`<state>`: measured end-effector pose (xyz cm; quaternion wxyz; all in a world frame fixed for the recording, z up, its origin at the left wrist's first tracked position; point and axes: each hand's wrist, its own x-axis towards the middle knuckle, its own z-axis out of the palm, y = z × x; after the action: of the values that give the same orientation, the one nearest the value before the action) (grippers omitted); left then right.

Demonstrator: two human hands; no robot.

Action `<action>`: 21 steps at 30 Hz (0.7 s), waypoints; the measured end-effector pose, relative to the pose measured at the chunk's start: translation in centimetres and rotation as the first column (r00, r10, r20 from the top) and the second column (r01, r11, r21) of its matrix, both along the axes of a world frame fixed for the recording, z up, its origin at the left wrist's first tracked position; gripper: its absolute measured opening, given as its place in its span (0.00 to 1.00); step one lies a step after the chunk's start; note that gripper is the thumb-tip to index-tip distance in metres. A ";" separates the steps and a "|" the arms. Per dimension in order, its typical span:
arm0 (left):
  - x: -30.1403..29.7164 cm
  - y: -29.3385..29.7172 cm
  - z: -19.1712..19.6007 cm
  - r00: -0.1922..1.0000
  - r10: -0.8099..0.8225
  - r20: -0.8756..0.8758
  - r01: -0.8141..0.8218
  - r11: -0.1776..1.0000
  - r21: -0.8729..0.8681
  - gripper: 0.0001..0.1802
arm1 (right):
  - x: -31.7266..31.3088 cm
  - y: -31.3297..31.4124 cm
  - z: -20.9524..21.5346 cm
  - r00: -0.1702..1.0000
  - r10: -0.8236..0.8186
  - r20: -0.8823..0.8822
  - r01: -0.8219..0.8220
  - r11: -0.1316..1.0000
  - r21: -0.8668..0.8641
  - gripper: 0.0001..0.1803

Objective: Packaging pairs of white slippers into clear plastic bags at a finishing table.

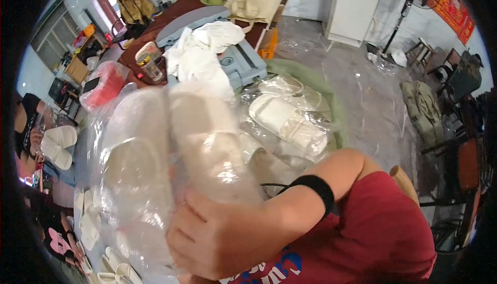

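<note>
My right hand [217,235] fills the lower middle of the view, gripping the near end of a clear plastic bag [155,149] that holds a pair of white slippers side by side. The bag is lifted close to the camera and blurred. A black band sits on that wrist. My left hand is hidden behind the bag or out of sight. Beyond the bag lie more bagged white slippers [287,121] in a pile on a green sack.
A white cloth [199,51] lies on a grey-blue machine [243,61]. A beige tote bag [253,2] rests on the brown table. At the left, another person holds a pair of white slippers [58,144]. Loose slippers [90,222] lie at lower left.
</note>
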<state>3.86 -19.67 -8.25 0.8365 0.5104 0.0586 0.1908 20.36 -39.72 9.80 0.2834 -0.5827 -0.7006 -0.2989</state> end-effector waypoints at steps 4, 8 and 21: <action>11.2 -3.5 -0.4 0.997 -0.063 -0.045 0.056 0.986 -0.155 0.34 | 3.1 -2.3 -3.3 0.991 -0.131 -0.017 0.125 0.970 -0.208 0.14; 18.2 -5.8 1.2 0.960 -0.230 -0.160 0.145 0.898 -0.416 0.31 | 7.0 -5.8 -8.9 0.966 -0.230 -0.119 0.158 0.888 -0.432 0.18; 12.7 -7.4 1.2 0.968 -0.250 -0.007 0.217 0.857 -0.468 0.59 | 23.3 -22.8 -16.8 0.090 -0.996 0.013 0.688 0.052 -0.723 0.18</action>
<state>16.58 -27.08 -7.01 0.9484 0.3054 0.0682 0.0511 43.68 -62.53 -7.01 0.0171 -0.9917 -0.1258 -0.0202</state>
